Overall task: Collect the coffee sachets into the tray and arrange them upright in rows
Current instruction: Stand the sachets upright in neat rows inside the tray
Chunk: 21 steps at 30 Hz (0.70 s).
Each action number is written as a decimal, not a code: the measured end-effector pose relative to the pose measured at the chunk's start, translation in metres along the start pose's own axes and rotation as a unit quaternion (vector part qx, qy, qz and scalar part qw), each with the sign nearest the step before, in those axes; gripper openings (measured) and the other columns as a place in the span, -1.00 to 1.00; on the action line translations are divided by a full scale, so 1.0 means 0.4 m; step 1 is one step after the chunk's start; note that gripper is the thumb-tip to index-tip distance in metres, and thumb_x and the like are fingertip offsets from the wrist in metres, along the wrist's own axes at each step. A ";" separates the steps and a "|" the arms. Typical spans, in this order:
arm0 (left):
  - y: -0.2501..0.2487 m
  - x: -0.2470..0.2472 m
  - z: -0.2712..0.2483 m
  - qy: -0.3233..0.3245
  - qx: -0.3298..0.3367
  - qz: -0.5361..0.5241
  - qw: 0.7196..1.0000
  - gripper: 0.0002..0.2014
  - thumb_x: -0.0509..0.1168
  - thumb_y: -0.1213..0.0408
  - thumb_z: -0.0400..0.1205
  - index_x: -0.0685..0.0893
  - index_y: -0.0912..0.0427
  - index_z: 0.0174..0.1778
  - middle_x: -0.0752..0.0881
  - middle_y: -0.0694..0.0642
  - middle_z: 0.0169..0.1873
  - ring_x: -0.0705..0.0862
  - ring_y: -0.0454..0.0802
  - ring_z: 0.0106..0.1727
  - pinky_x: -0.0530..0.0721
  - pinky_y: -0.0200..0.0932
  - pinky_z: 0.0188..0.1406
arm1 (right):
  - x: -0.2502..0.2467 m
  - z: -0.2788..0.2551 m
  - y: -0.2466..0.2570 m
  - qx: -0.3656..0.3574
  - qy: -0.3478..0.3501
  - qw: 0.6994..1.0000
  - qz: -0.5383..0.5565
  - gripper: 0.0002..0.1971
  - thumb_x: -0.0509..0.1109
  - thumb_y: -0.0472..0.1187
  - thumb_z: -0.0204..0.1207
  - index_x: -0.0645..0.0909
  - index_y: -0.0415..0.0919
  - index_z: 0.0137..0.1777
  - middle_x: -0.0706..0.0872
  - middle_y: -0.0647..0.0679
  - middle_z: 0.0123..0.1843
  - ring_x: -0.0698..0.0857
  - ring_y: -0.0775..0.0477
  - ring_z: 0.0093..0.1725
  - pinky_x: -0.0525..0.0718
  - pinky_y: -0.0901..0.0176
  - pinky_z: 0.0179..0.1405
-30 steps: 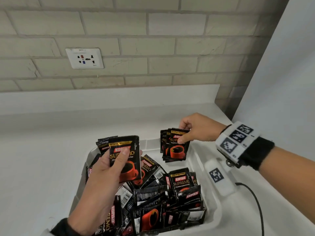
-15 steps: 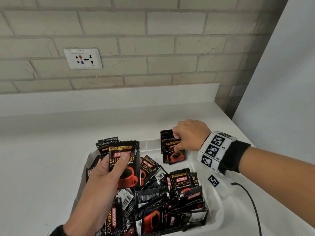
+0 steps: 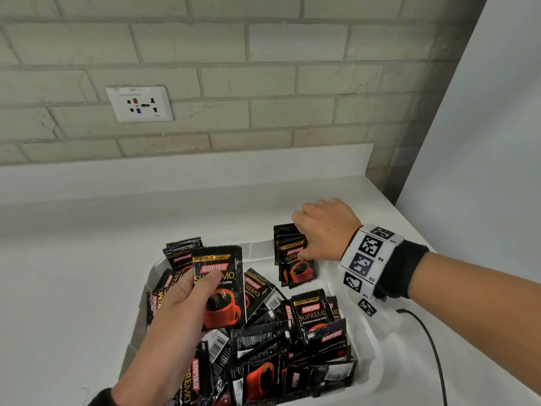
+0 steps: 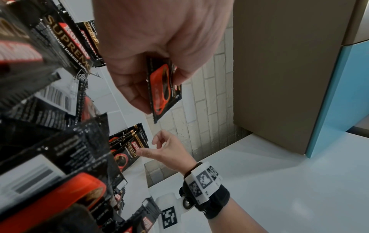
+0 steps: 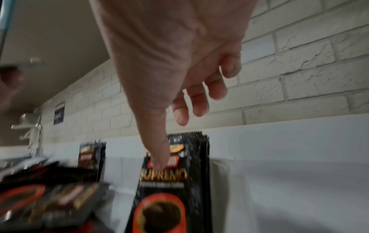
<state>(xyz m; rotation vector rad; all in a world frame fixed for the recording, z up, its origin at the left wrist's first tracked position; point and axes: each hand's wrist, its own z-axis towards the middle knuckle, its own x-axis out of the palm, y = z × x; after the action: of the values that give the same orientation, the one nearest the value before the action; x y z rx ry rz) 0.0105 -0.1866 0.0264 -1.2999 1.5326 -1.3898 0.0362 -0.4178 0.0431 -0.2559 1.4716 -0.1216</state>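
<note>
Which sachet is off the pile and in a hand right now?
The sachet held up by the left hand, front facing the head camera. The rest lie loose in the tray or stand stacked at its far end.

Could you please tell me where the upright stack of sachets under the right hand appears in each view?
Head: upright stack at the tray's far right corner, right of centre.
Left wrist: lower centre-left, beside the right hand.
Right wrist: bottom centre, under the thumb.
Shared landmark: brick wall.
</note>
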 end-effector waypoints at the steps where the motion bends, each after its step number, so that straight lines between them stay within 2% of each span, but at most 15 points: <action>1: 0.000 -0.001 0.000 0.000 -0.005 0.004 1.000 -0.82 0.21 0.29 0.64 0.65 0.10 -0.26 0.72 0.03 -0.51 0.71 -0.07 -0.51 0.62 -0.11 -0.31 | -0.011 -0.001 -0.002 0.009 -0.003 1.000 0.018 -0.61 0.36 0.18 0.39 0.47 -0.09 0.02 0.56 0.04 -0.07 0.56 -0.04 -0.03 0.37 0.12 -0.09; 3: -0.005 0.002 -0.004 0.008 -0.014 0.015 1.000 -0.78 0.18 0.36 0.65 0.60 0.16 -0.32 0.71 0.08 -0.48 0.71 -0.07 -0.47 0.56 -0.06 -0.18 | -0.045 -0.005 -0.005 0.022 -0.002 0.995 0.095 -0.68 0.36 0.15 0.42 0.46 -0.04 -0.01 0.52 0.10 -0.10 0.55 0.03 -0.06 0.36 0.14 -0.03; 5: -0.009 0.008 -0.005 0.023 -0.021 0.024 0.999 -0.76 0.15 0.42 0.65 0.59 0.16 -0.32 0.72 0.02 -0.53 0.70 -0.14 -0.54 0.52 -0.11 -0.25 | -0.084 -0.009 0.003 0.014 0.015 0.973 0.232 -0.74 0.38 0.12 0.45 0.50 0.00 0.00 0.54 0.15 -0.12 0.52 0.20 -0.18 0.35 0.25 -0.08; 8: -0.015 0.031 -0.005 0.048 -0.023 0.065 0.996 -0.68 0.10 0.41 0.67 0.69 -0.04 -0.19 0.75 -0.08 -0.54 0.73 -0.20 -0.49 0.50 -0.19 -0.29 | -0.129 -0.020 0.040 -0.023 0.066 0.891 0.448 -0.77 0.46 0.01 0.42 0.61 0.00 0.03 0.63 0.21 -0.18 0.53 0.45 -0.39 0.38 0.55 -0.31; 10: -0.018 0.043 -0.005 0.073 -0.003 0.106 0.992 -0.53 0.10 0.37 0.67 0.75 -0.26 -0.32 0.79 -0.10 -0.44 0.75 -0.20 -0.31 0.53 -0.22 -0.24 | -0.138 -0.027 0.063 -0.053 0.105 0.864 0.489 -0.77 0.48 -0.08 0.41 0.66 -0.08 0.04 0.65 0.25 -0.31 0.54 0.47 -0.44 0.42 0.62 -0.38; 11: -0.025 0.049 -0.010 0.079 0.004 0.121 0.990 -0.47 0.09 0.36 0.68 0.73 -0.35 -0.39 0.79 -0.14 -0.42 0.75 -0.23 -0.27 0.56 -0.27 -0.24 | -0.137 -0.028 0.070 -0.062 0.112 0.862 0.491 -0.78 0.49 -0.12 0.41 0.69 -0.15 0.03 0.64 0.26 -0.39 0.55 0.45 -0.46 0.44 0.60 -0.40; 12: -0.028 0.055 -0.013 0.090 0.008 0.132 0.987 -0.48 0.08 0.36 0.69 0.70 -0.34 -0.38 0.78 -0.19 -0.43 0.74 -0.28 -0.31 0.59 -0.34 -0.30 | -0.136 -0.029 0.073 -0.064 0.109 0.862 0.491 -0.80 0.50 -0.16 0.41 0.70 -0.20 0.00 0.63 0.23 -0.43 0.56 0.41 -0.47 0.46 0.57 -0.40; 13: -0.032 0.059 -0.018 0.100 0.014 0.137 0.985 -0.56 0.07 0.36 0.70 0.66 -0.27 -0.29 0.78 -0.19 -0.42 0.74 -0.32 -0.34 0.61 -0.41 -0.34 | -0.135 -0.029 0.071 -0.060 0.103 0.863 0.492 -0.82 0.51 -0.18 0.40 0.71 -0.23 -0.04 0.62 0.21 -0.43 0.56 0.37 -0.47 0.48 0.53 -0.39; 15: -0.027 0.058 -0.019 0.116 0.033 0.155 0.981 -0.72 0.06 0.35 0.71 0.59 -0.14 -0.03 0.79 -0.07 -0.19 0.75 -0.30 -0.23 0.65 -0.43 -0.22 | -0.136 -0.027 0.054 -0.043 0.091 0.868 0.487 -0.86 0.51 -0.20 0.40 0.71 -0.23 -0.10 0.62 0.19 -0.42 0.57 0.34 -0.47 0.50 0.48 -0.37; 16: -0.020 0.051 -0.016 0.118 0.042 0.167 0.978 -0.76 0.08 0.32 0.70 0.55 -0.12 0.07 0.76 -0.10 -0.05 0.74 -0.27 -0.12 0.63 -0.44 -0.16 | -0.136 -0.026 0.041 -0.034 0.086 0.875 0.475 -0.87 0.51 -0.20 0.40 0.71 -0.22 -0.10 0.62 0.21 -0.43 0.57 0.35 -0.47 0.50 0.51 -0.39; 18: -0.017 0.032 -0.013 0.105 0.056 0.179 0.977 -0.76 0.13 0.27 0.69 0.47 -0.18 0.15 0.64 -0.24 0.07 0.67 -0.27 0.00 0.56 -0.56 -0.20 | -0.132 -0.023 0.010 -0.022 0.081 0.901 0.425 -0.87 0.49 -0.18 0.42 0.70 -0.19 -0.08 0.59 0.26 -0.41 0.57 0.40 -0.46 0.47 0.56 -0.41; 20: -0.018 0.017 -0.011 0.098 0.061 0.187 0.976 -0.73 0.18 0.27 0.67 0.43 -0.23 0.17 0.58 -0.30 0.10 0.66 -0.32 -0.03 0.54 -0.57 -0.24 | -0.114 -0.020 -0.018 -0.012 0.090 0.931 0.354 -0.87 0.47 -0.13 0.44 0.68 -0.13 -0.05 0.57 0.27 -0.32 0.56 0.33 -0.37 0.44 0.50 -0.34; 21: -0.021 0.012 -0.011 0.098 0.063 0.196 0.974 -0.72 0.19 0.27 0.66 0.44 -0.23 0.16 0.59 -0.29 0.10 0.66 -0.35 -0.06 0.54 -0.53 -0.22 | -0.100 -0.020 -0.029 -0.003 0.099 0.941 0.322 -0.86 0.47 -0.10 0.44 0.67 -0.10 -0.04 0.57 0.25 -0.28 0.55 0.28 -0.31 0.44 0.39 -0.29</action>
<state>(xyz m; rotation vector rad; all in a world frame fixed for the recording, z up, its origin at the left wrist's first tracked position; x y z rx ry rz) 0.0071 -0.1894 0.0359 -0.7494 1.6903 -1.3576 0.0252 -0.4203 0.0840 0.2493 1.6863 0.3979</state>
